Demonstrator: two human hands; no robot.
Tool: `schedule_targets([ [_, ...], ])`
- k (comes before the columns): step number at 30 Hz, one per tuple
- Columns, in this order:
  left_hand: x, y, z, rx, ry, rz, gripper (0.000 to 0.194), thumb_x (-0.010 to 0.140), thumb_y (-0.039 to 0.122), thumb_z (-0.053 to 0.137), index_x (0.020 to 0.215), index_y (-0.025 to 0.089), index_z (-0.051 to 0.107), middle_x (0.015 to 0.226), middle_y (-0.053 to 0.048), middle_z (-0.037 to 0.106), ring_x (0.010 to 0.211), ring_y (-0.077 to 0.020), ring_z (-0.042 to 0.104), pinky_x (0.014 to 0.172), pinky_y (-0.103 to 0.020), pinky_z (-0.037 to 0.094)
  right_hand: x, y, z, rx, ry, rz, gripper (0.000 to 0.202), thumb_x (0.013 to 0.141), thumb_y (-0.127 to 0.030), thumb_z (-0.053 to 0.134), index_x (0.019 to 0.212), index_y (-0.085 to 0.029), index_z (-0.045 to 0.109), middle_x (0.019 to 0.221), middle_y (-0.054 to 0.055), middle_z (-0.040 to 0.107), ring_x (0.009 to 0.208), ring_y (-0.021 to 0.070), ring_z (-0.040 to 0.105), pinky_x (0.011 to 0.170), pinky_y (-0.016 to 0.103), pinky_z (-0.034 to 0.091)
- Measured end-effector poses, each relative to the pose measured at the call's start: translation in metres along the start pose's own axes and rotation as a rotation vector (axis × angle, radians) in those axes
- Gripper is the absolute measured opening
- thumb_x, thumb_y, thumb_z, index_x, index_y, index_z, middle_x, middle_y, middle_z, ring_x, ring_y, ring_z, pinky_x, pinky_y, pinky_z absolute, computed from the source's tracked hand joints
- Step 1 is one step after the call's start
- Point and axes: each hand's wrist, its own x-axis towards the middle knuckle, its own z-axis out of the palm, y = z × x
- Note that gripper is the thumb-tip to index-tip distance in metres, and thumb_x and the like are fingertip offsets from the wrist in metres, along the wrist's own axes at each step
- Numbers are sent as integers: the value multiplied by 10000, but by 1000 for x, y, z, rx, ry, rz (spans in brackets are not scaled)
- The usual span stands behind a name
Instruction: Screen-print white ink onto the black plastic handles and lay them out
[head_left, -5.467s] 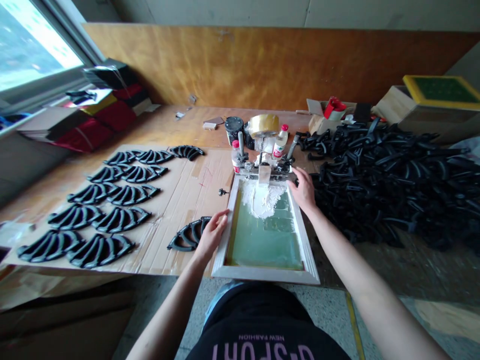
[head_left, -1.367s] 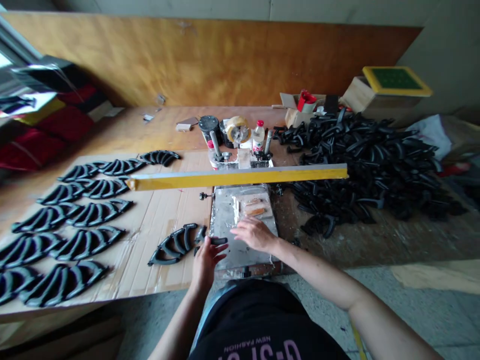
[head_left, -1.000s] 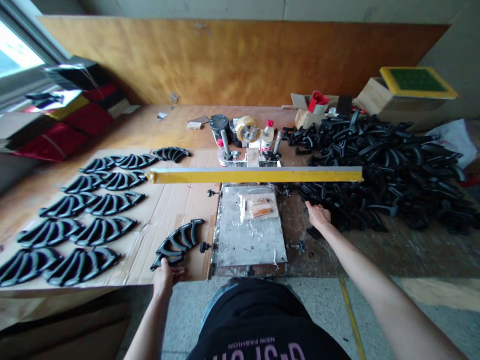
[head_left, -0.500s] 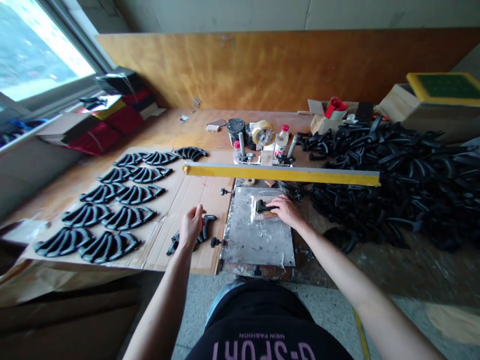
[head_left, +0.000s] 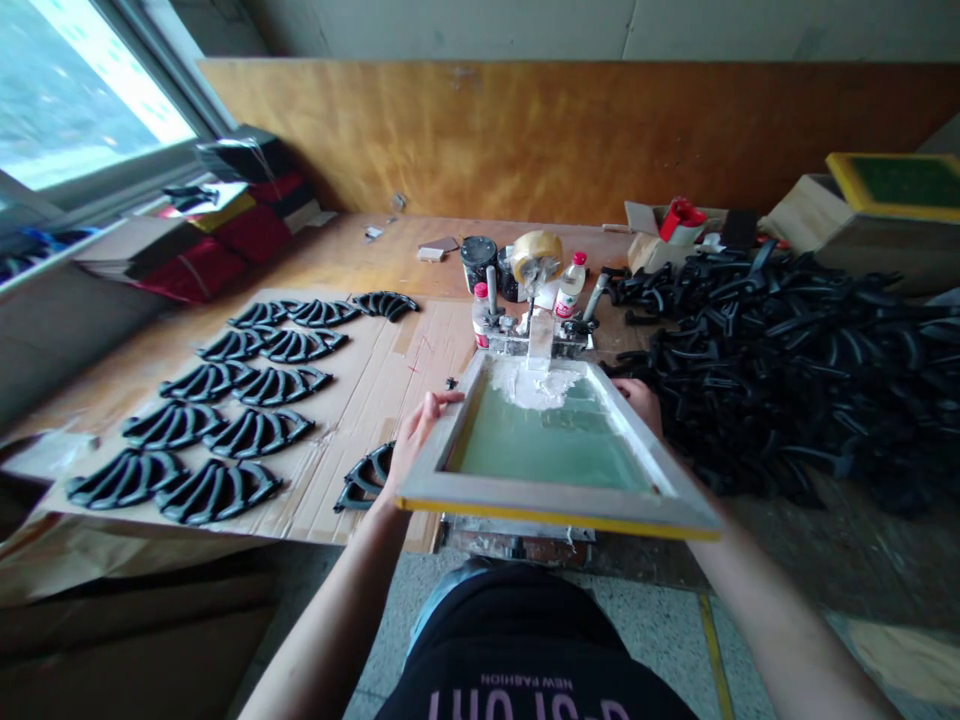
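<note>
Could smear thick white paste [head_left: 536, 386] at twelve o'clock by unevenly dropping rectangular grey-framed green screen [head_left: 551, 445] from left hand [head_left: 411, 436] at ten, right hand [head_left: 639, 402] at two, with unclear grips.

Light: cool daylight, source the window [head_left: 67, 95] at upper left; pane nearly white in places, outdoor detail washed out. Wooden backboard [head_left: 525, 140] shows soft, mottled sheen. Green mesh [head_left: 547, 455] carries pale, diffuse reflection. Room moderately dim; heap of black parts [head_left: 795, 370] at right merges into darkness, as does lower left corner. Shadows soft-edged. Quality: wide-angle stretch toward edges; fine detail soft, bottle labels [head_left: 564, 304] not readable.
</note>
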Motion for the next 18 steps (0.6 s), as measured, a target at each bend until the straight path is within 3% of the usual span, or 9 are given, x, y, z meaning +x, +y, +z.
schedule_targets([
  [2, -12, -26, -9, 67, -61, -134, 548, 778, 614, 602, 1071, 159, 691, 859, -52, 690, 667, -149, 590, 554, -229, 432, 18, -9, -8, 6, 118, -19, 371, 886, -237, 475, 1209, -166, 642, 1178, 144, 628, 1072, 288, 596, 929, 454, 486],
  [5, -17, -67, -13, 90, -108, -254, 694, 728, 559, 674, 1305, 186, 578, 804, -29, 689, 632, -147, 587, 524, -219, 407, 43, -49, -1, -13, 187, -236, 505, 825, -242, 616, 1318, -167, 541, 1351, 140, 512, 1246, 292, 479, 1037, 447, 422],
  [7, -13, -91, -11, 85, -109, -272, 781, 731, 538, 670, 1406, 194, 478, 749, -8, 673, 597, -137, 576, 513, -212, 396, 55, -78, 13, -66, 118, -335, 506, 798, -219, 664, 1286, -166, 542, 1314, 143, 527, 1228, 291, 475, 1023, 435, 422],
  [9, -8, -106, -9, 83, -96, -282, 790, 737, 526, 664, 1419, 184, 461, 749, -11, 674, 603, -136, 583, 521, -210, 402, 61, -98, 28, -127, -12, -350, 330, 805, -186, 657, 1131, -169, 607, 1133, 127, 614, 1089, 272, 540, 935, 398, 458],
  [13, -3, -118, -10, 77, -75, -331, 767, 718, 547, 677, 1363, 160, 522, 879, -67, 717, 685, -166, 633, 548, -221, 431, 46, -105, 43, -224, -214, -389, 49, 822, -134, 603, 856, -159, 627, 900, 106, 654, 912, 247, 566, 832, 350, 453],
  [18, -5, -119, -12, 88, -71, -338, 759, 730, 572, 665, 1349, 151, 536, 897, -68, 725, 763, -185, 658, 632, -243, 474, 7, -93, 22, -145, -373, -725, 160, 774, -49, 537, 828, -166, 633, 852, 81, 643, 911, 231, 556, 784, 313, 428],
])
